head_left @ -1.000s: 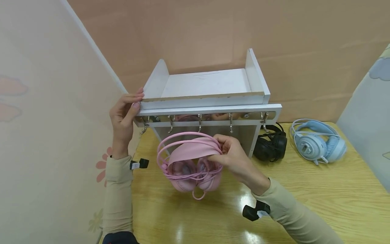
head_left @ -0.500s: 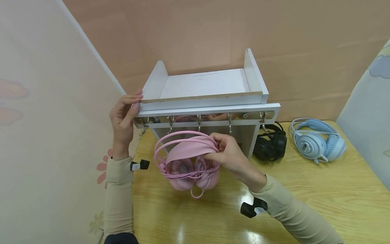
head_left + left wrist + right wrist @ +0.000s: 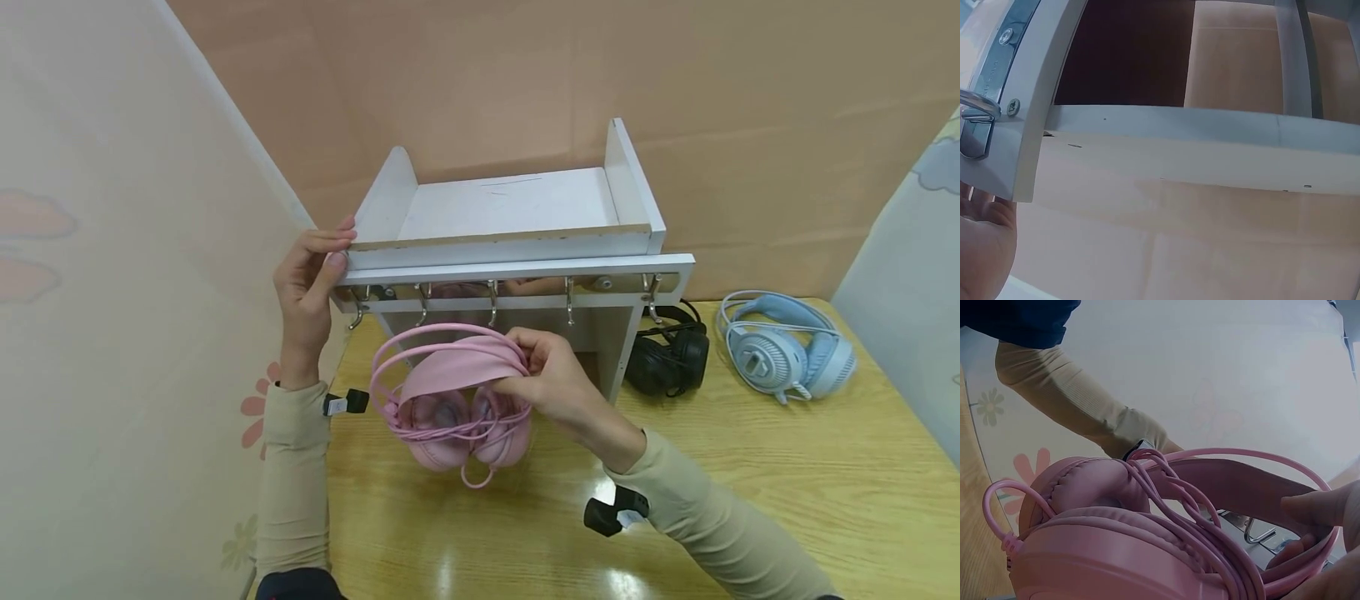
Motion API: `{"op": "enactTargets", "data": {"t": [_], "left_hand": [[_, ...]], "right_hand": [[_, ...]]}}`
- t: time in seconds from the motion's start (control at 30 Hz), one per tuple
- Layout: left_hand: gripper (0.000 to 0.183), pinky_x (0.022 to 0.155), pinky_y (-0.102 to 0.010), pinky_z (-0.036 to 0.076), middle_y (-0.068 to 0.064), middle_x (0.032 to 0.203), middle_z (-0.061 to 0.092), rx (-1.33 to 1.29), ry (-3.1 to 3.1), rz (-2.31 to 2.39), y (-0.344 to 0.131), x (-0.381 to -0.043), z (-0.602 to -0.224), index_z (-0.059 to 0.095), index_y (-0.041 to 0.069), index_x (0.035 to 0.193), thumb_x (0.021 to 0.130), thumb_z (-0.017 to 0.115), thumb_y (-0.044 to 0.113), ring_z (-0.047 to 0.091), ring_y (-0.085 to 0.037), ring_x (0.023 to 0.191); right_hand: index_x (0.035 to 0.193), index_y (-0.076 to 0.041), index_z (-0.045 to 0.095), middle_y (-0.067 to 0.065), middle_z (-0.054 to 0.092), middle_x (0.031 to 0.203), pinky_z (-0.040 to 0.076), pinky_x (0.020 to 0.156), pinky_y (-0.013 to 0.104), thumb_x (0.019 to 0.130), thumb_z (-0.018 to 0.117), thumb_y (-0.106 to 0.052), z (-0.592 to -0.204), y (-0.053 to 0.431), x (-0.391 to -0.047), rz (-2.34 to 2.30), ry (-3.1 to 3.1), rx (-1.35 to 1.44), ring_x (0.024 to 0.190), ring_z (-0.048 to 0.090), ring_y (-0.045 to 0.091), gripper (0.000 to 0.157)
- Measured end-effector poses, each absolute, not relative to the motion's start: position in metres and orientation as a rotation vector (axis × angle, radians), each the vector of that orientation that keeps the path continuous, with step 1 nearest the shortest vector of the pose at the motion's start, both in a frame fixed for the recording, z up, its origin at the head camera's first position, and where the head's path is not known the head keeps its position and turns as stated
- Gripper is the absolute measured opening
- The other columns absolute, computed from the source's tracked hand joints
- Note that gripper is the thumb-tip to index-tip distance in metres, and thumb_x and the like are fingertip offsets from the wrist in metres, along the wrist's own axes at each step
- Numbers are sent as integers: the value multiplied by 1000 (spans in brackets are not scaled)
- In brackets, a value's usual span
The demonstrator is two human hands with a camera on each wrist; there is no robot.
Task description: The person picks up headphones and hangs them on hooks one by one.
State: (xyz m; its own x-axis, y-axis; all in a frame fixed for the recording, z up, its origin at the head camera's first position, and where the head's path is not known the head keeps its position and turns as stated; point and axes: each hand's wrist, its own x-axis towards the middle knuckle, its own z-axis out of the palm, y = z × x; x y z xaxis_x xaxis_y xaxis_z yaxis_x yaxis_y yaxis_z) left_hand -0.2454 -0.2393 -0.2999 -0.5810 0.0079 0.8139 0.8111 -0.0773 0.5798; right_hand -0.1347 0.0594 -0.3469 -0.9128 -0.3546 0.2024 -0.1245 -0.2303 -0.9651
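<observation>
Pink headphones with their cable wound round the ear cups hang in the air before the hook rail. My right hand pinches the right side of their headband, thumb in front and fingers behind. In the right wrist view the ear cups and the pinched headband show close up. My left hand grips the left end of the white hook rack, thumb on the front and fingers over the top. Several metal hooks line the rail, just above and behind the headphones.
Black headphones lie beside the rack's right leg, partly hidden by it. Light blue headphones lie farther right on the wooden table. A pale wall panel stands close along the left arm.
My right hand has shifted slightly left, carrying the pink headphones along below the hooks. The left hand keeps its grip on the rack.
</observation>
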Motion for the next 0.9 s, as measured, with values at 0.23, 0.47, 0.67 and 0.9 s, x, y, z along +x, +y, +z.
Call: {"op": "enactTargets", "data": {"t": [0.23,0.47,0.67,0.9], "left_hand": [[15,124,-49,47,-4,110,77,-888,-1625,-1649,-238,-244,-300,69,-17,103,97,57,-9,70,-30,128],[15,123,-50,48,-5,111,77,-906,-1634,-1600,-238,-245,-298,67,-19,103,97,57,-10,71,-30,128],[15,122,-49,49,-5,113,77,-931,-1649,-1584,-240,-244,-297,66,-21,104,97,57,-12,70,-30,128],[14,124,-51,47,-6,115,77,-948,-1671,-1585,-243,-242,-297,65,-21,105,98,56,-13,69,-32,131]], "right_hand": [[95,6,63,-1,68,86,58,67,19,81,73,12,-347,56,-135,-2266,1862,-599,77,65,9,18],[101,10,64,0,72,92,61,72,21,81,76,9,-346,53,-137,-2245,1875,-626,82,68,11,23],[105,8,66,1,74,94,63,73,23,82,79,5,-346,47,-137,-2243,1847,-628,83,69,12,27],[108,6,67,3,73,95,63,73,22,83,80,3,-344,39,-136,-2240,1801,-642,83,68,11,28]]}}
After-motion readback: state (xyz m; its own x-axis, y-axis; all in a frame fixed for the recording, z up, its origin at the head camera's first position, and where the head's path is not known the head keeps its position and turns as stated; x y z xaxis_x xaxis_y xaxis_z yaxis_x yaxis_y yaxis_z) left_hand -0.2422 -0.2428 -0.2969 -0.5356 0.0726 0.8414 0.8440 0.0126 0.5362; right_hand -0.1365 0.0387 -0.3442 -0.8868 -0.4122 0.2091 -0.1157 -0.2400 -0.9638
